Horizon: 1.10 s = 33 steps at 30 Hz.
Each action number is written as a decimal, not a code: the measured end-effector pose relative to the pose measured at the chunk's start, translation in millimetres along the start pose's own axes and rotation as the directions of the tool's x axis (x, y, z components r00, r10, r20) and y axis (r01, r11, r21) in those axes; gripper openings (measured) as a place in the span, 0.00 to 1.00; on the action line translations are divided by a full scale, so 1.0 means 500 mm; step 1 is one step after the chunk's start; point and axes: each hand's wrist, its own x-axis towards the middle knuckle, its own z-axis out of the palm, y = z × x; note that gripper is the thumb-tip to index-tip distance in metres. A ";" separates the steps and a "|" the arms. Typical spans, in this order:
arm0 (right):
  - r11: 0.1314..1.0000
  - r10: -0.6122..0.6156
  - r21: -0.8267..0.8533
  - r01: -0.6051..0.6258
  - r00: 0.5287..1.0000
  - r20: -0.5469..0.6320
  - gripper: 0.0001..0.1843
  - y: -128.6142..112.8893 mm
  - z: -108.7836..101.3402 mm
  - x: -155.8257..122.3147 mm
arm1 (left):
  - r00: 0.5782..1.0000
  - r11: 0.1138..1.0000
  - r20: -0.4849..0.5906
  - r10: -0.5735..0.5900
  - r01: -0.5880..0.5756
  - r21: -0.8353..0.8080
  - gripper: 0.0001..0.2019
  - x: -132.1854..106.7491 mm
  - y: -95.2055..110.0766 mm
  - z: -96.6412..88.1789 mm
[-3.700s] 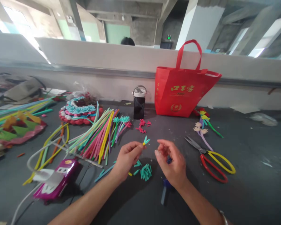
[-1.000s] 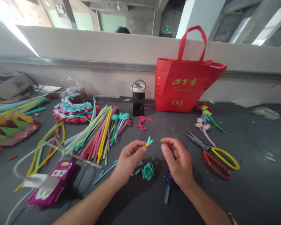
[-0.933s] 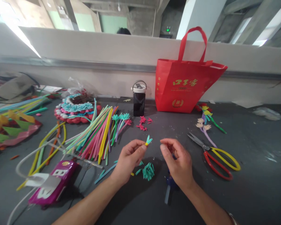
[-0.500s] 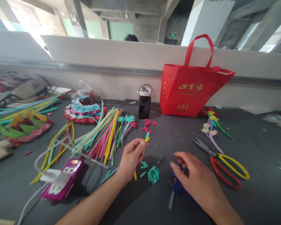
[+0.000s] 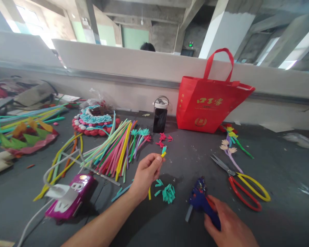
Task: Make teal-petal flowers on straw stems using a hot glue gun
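Note:
Between thumb and fingertips, my left hand (image 5: 148, 171) pinches a yellow stem, likely a pipe cleaner (image 5: 163, 154), with a small teal piece (image 5: 164, 149) at its tip. A yellow end shows below the hand. My right hand (image 5: 228, 221) is closed round the handle of a dark blue glue gun (image 5: 199, 197), which lies on the table with a glue stick (image 5: 189, 213) poking out behind. A pile of short teal pieces (image 5: 169, 193) lies between the hands. Beyond my left hand are small pink-red pieces (image 5: 161, 140).
Scissors (image 5: 231, 175) with red and yellow handles lie open at right, near finished flowers (image 5: 228, 146). At the back stand a red bag (image 5: 202, 106) and a dark bottle (image 5: 160, 118). Bundled colored stems (image 5: 118, 151) and a purple power strip (image 5: 72, 197) with a white cable occupy the left.
My right hand has moved down and back from above the glue gun to its handle and closed on it. My left hand stays nearly still with the yellow stem.

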 end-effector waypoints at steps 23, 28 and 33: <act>0.014 -0.110 0.960 -0.281 0.954 0.281 0.17 -0.152 -0.066 0.101 | 0.998 0.992 0.067 -0.020 0.012 0.126 0.16 -0.001 -0.008 -0.001; 0.406 0.005 0.900 -0.160 0.985 0.172 0.14 -0.129 -0.059 0.150 | 1.000 0.983 -0.014 -0.011 0.013 0.183 0.17 -0.001 0.000 -0.001; 0.610 0.075 0.789 -0.070 0.997 0.031 0.14 -0.128 -0.026 0.141 | 0.999 0.967 -0.039 -0.002 0.012 0.255 0.17 0.003 -0.004 -0.002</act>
